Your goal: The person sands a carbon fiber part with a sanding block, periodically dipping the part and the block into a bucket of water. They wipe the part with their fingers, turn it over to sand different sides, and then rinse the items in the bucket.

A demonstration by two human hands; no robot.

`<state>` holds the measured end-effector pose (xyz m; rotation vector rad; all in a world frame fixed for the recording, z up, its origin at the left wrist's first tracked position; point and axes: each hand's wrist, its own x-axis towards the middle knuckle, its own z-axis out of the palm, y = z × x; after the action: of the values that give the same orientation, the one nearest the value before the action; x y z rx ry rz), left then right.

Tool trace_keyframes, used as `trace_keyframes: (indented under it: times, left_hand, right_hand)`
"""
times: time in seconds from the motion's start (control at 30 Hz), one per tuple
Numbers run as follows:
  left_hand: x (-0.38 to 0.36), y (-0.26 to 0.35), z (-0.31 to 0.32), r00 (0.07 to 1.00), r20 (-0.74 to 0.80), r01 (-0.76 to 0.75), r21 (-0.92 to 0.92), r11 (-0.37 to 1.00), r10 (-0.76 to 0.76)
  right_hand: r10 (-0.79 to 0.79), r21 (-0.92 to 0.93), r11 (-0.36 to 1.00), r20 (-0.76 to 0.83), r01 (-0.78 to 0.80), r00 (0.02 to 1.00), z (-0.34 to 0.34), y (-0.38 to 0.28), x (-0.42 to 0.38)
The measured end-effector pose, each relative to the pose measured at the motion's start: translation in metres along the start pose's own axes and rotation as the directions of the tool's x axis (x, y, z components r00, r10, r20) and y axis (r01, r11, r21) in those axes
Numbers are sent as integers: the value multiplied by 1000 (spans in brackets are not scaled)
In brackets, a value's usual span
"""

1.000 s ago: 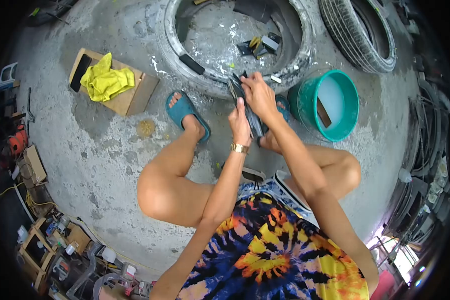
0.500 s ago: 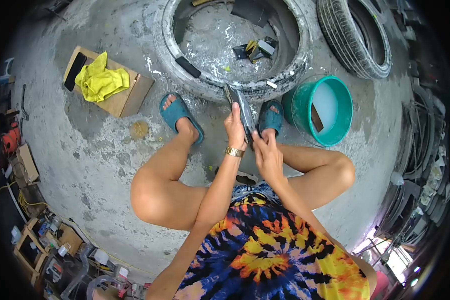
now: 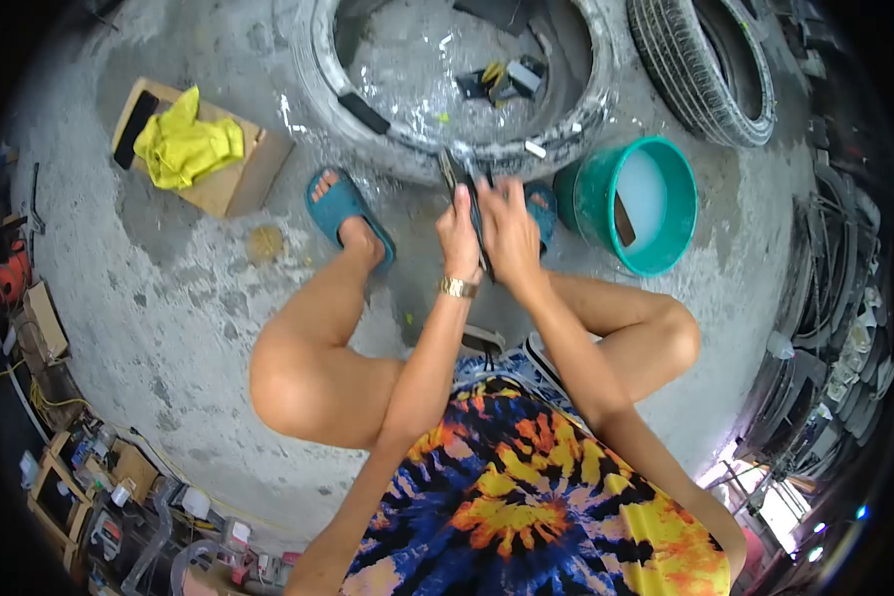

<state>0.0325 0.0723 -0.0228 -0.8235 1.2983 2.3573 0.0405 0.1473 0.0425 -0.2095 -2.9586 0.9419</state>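
A long, dark, flat piece [image 3: 477, 214] with a shiny side is upright between my hands, its far end overlapping the rim of the tyre [image 3: 318, 60] in front of me. My left hand [image 3: 458, 238], with a gold watch at the wrist, grips it from the left, thumb along its edge. Against its right side is my right hand [image 3: 512, 233], fingers bent and drawn together near the upper part. What those fingers hold, if anything, is hidden, so I cannot tell. A black block [image 3: 365, 114] and a small white piece [image 3: 534, 149] rest on the tyre.
A green bucket [image 3: 692, 204] of cloudy liquid, with a brown strip in it, stands at the right. Behind it leans another tyre [image 3: 680, 84]. On the left, a yellow cloth [image 3: 184, 144] lies on a wooden box [image 3: 253, 179]. Small pieces [image 3: 521, 77] lie inside the front tyre.
My right hand has moved up along the dark piece, from its lower end towards its upper part. The left hand keeps its hold. The whole view has shifted slightly.
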Motion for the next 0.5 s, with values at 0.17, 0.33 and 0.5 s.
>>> trace_keyframes:
  times: [0.17, 0.33, 0.5]
  left_hand:
    - [-10, 9, 11, 997, -50, 57, -72, 996, -61]
    - [-5, 5, 5, 999, -31, 14, -28, 1000, -15]
    - [-1, -6, 2, 999, -40, -11, -3, 1000, 11]
  right_hand:
    - [-89, -76, 993, -10, 88, 996, -11, 11, -45]
    - [59, -4, 998, 69, -59, 996, -5, -2, -13]
    - [-15, 17, 1000, -8, 15, 1000, -3, 1, -18]
